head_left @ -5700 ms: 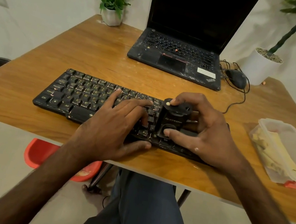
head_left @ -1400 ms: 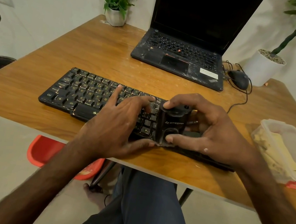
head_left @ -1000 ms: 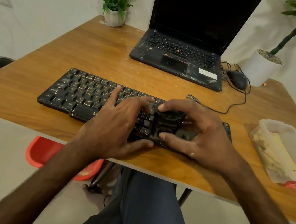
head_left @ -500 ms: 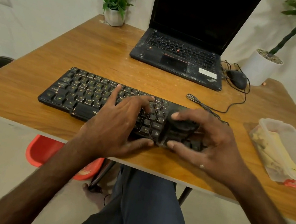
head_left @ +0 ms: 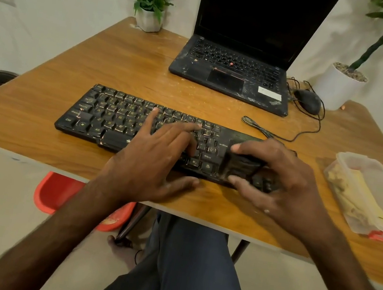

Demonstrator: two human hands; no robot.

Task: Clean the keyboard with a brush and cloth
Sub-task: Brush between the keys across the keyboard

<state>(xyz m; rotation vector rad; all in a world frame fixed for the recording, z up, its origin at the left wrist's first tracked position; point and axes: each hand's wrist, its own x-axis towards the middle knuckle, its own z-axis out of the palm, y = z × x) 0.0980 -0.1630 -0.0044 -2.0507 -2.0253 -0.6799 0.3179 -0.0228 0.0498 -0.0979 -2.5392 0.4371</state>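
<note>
The keyboard [head_left: 115, 118] runs left to right across mid-frame; the right hand [head_left: 286, 184] pinches the black brush [head_left: 242, 165] on its right end, the left hand [head_left: 155, 162] spread flat mid-keys.

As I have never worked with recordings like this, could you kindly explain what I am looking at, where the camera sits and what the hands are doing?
There is no machine here: a person wears one wide-angle camera on the head, so you look down along their arms. On the wooden table lies a black keyboard. The left hand rests flat on its keys, while the right hand grips a small black brush against the keyboard's right part. Behind stand an open laptop, a mouse, a flower pot and a potted plant; a clear plastic container sits at the right.
</note>
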